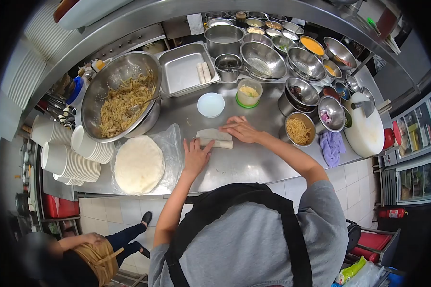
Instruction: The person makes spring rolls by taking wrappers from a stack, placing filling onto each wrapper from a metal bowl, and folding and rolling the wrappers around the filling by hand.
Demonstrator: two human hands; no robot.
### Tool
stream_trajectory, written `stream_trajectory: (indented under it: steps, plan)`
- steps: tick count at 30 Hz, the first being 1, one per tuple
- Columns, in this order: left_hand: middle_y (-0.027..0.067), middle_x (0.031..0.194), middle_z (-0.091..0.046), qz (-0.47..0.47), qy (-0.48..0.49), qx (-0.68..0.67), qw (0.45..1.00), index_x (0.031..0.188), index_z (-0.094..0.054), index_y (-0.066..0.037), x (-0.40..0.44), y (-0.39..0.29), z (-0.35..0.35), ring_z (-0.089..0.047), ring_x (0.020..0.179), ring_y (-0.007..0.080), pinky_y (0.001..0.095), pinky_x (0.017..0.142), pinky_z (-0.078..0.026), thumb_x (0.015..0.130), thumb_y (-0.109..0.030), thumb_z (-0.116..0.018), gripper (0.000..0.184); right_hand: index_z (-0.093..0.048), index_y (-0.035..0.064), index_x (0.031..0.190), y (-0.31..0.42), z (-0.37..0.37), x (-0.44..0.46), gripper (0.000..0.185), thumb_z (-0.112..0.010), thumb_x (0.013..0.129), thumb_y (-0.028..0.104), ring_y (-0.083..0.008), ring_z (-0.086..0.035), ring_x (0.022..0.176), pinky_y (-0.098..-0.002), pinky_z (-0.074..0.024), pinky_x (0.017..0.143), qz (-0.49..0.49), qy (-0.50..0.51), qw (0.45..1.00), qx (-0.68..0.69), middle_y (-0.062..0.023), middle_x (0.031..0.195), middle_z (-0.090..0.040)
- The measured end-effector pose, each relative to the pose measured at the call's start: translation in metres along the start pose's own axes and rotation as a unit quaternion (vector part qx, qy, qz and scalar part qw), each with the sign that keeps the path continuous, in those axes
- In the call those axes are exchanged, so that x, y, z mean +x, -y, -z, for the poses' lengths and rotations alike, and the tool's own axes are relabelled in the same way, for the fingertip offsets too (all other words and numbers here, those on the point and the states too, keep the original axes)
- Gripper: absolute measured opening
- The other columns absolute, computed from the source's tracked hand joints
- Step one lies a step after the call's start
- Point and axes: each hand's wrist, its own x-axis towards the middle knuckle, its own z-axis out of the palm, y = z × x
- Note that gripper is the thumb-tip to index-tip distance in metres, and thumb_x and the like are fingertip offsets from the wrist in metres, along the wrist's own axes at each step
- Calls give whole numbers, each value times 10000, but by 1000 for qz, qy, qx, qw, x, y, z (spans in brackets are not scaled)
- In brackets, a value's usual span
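Observation:
A partly rolled spring roll [217, 143] lies on the steel counter, with a loose flap of wrapper [210, 134] along its far side. My left hand [195, 155] rests at the roll's left end, fingers spread and touching it. At the right end, my right hand [242, 130] has its fingers stretched out over the flap's edge, holding nothing that I can make out. Just beyond are a pale blue bowl [210, 104] and a tub of yellowish paste [249, 91] on a green lid. A stack of round wrappers [139, 165] lies on plastic to the left.
A large bowl of noodle-like filling [124, 105] stands left of a steel tray [177, 71] with finished rolls [203, 72]. Stacked white containers [74, 160] line the left edge. Right are a bowl of yellow strips [299, 130] and a purple cloth [331, 147]. Another person [88, 251] is lower left.

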Motion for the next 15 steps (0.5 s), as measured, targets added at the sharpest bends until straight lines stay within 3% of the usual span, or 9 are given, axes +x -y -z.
stream_trajectory:
  steps: [5, 8, 11, 15]
  plan:
    - [143, 1146, -513, -46, -7, 62, 997, 1315, -508, -336, 3, 15, -7, -480, 1086, 303, 634, 1041, -236, 834, -126, -530, 526, -590, 158, 1271, -1, -33, -6, 435, -336, 1002, 386, -216, -379, 1255, -404, -233, 1052, 77, -96, 991, -57, 70, 1368, -514]
    - [124, 1079, -523, -81, -29, 50, 995, 1301, -523, -342, 8, 23, -6, -497, 1025, 284, 626, 1046, -243, 836, -110, -509, 520, -590, 158, 1261, -7, -30, -31, 411, -448, 957, 395, -222, -389, 1240, -401, -251, 1025, 47, -76, 995, -34, 49, 1358, -520]
    - [100, 1049, -536, -106, -29, 46, 993, 1289, -534, -327, 13, 31, -5, -506, 994, 267, 603, 1064, -239, 831, -101, -511, 512, -642, 148, 1123, 30, -19, -42, 343, -637, 836, 335, -225, -426, 1171, -398, -282, 960, -21, -199, 980, 11, 14, 1202, -594]
    - [49, 1000, -576, -89, -17, 0, 996, 1245, -554, -269, 17, 47, -12, -523, 993, 231, 552, 1091, -228, 806, -82, -567, 477, -646, 150, 934, 56, -48, -35, 278, -752, 691, 234, -221, -456, 1069, -396, -297, 884, -44, -281, 959, -4, 1, 966, -603]
